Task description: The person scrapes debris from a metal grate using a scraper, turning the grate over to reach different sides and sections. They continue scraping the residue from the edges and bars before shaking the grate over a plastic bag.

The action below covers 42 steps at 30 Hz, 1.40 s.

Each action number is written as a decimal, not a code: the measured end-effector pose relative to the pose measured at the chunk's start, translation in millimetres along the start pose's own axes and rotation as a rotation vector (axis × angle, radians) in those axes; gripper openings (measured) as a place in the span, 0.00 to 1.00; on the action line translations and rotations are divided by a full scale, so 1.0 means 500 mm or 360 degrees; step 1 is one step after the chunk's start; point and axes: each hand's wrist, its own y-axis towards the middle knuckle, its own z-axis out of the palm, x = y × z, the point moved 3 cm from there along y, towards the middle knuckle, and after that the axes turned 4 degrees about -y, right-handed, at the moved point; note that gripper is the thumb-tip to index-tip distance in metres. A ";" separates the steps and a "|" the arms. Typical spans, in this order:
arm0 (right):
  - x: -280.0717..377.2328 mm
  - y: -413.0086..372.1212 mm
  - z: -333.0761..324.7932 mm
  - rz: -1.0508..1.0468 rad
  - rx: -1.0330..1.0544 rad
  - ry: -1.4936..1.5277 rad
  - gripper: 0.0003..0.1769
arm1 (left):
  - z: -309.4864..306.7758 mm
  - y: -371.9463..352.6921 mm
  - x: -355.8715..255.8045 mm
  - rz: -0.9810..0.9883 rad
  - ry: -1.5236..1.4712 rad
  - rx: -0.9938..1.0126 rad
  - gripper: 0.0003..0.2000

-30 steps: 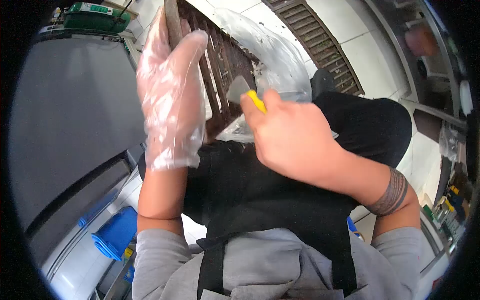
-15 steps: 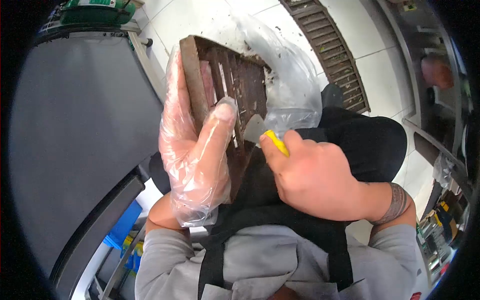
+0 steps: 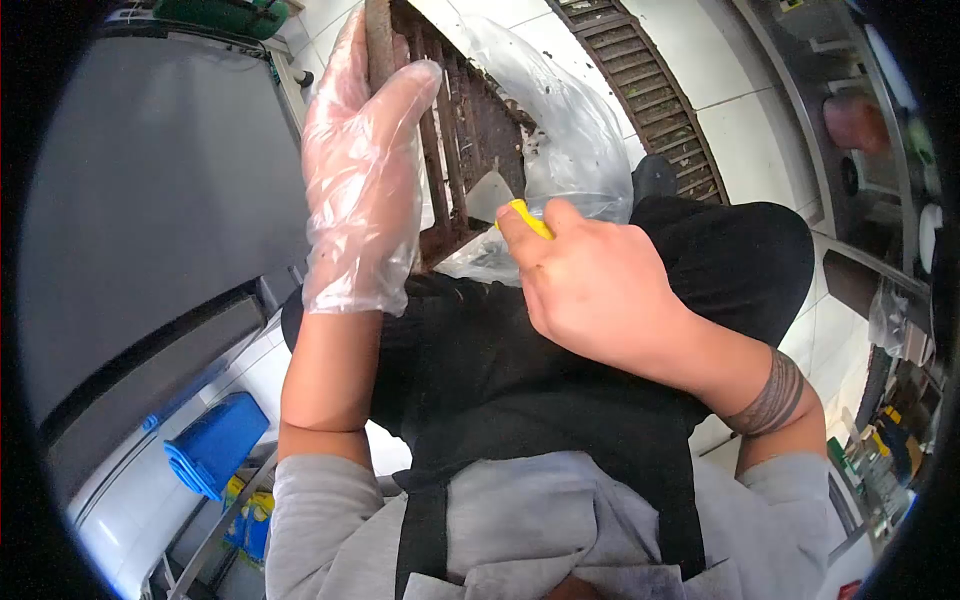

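Note:
My left hand (image 3: 365,180), in a clear plastic glove, grips the left edge of a rusty brown slatted grate (image 3: 490,120), its thumb over the near face. The grate stands tilted above my lap, dark grime on its bars. In my bare right hand (image 3: 600,285) is a scraper (image 3: 527,217) with a yellow handle. Its flat metal blade lies against the lower right part of the grate. A clear plastic bag (image 3: 585,150) with dark specks inside spreads behind and below the grate.
Another slatted grate (image 3: 655,95) lies on the white tiled floor (image 3: 745,130), with dark crumbs around. A dark grey panel (image 3: 170,200) fills the left side. A blue bin (image 3: 222,445) stands lower left. Metal shelving (image 3: 835,190) runs along the right.
My left hand and the grate have moved up and slightly left, baring more of the left forearm. The scraper and right hand have shifted up and left along the grate.

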 end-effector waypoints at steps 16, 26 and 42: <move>0.038 0.008 0.006 0.0034 -0.0221 -0.0308 0.14 | 0.013 -0.015 -0.011 -0.0039 0.0214 0.0071 0.26; 0.025 0.005 0.005 0.0143 -0.0096 -0.0241 0.14 | 0.022 -0.010 -0.023 0.0001 -0.0019 0.0185 0.26; 0.008 0.057 -0.013 0.0023 -0.0256 -0.0416 0.11 | 0.027 -0.008 -0.027 -0.0006 -0.0081 0.0201 0.27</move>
